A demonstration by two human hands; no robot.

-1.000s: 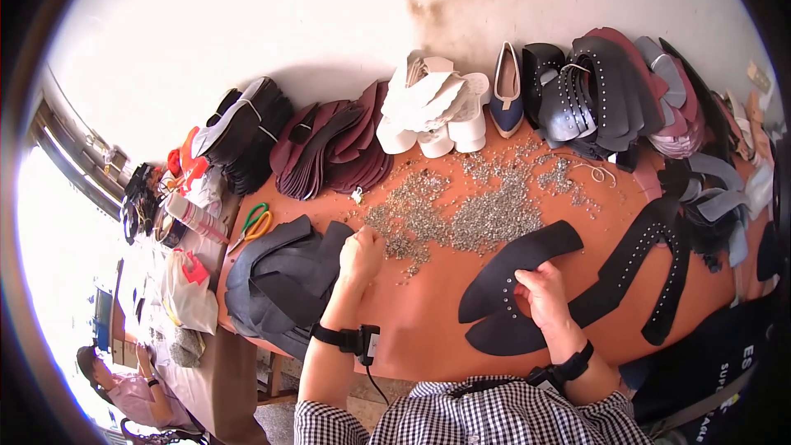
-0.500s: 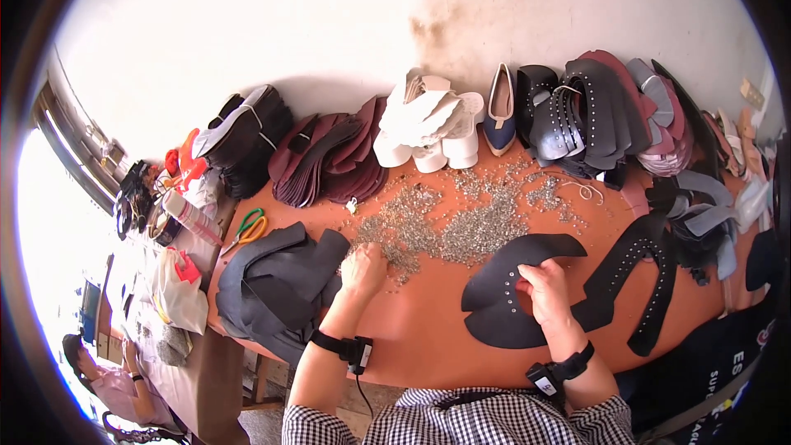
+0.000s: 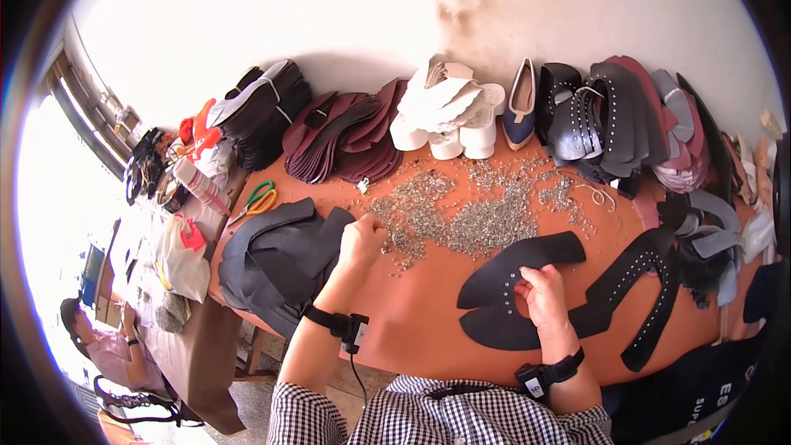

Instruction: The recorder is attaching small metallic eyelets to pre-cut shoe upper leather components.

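Between the thumb and fingers of my right hand (image 3: 544, 292) is the inner edge of a black shoe upper (image 3: 494, 330), lying on the orange tabletop with a row of small metal eyelets or studs along its curved edge. My left hand (image 3: 362, 241) is closed, fingertips bunched at the left edge of a spread of small silvery studs (image 3: 490, 222). What those fingers pinch, if anything, is too small to tell. Beside my left wrist lies a heap of plain black uppers (image 3: 276, 264). A studded black upper (image 3: 652, 288) rests right of my right hand.
Green-and-orange scissors (image 3: 261, 198) lie at the table's left. Along the wall stand maroon pieces (image 3: 346, 136), white pieces (image 3: 449, 107), a blue shoe (image 3: 520, 107) and bundled studded uppers (image 3: 610, 115). At the far left, a person (image 3: 107, 338) sits beyond a side table with bags.
My view has shifted slightly. My left hand has moved a little farther from me along the studs' left edge. My right hand keeps its pinch on the shoe upper.
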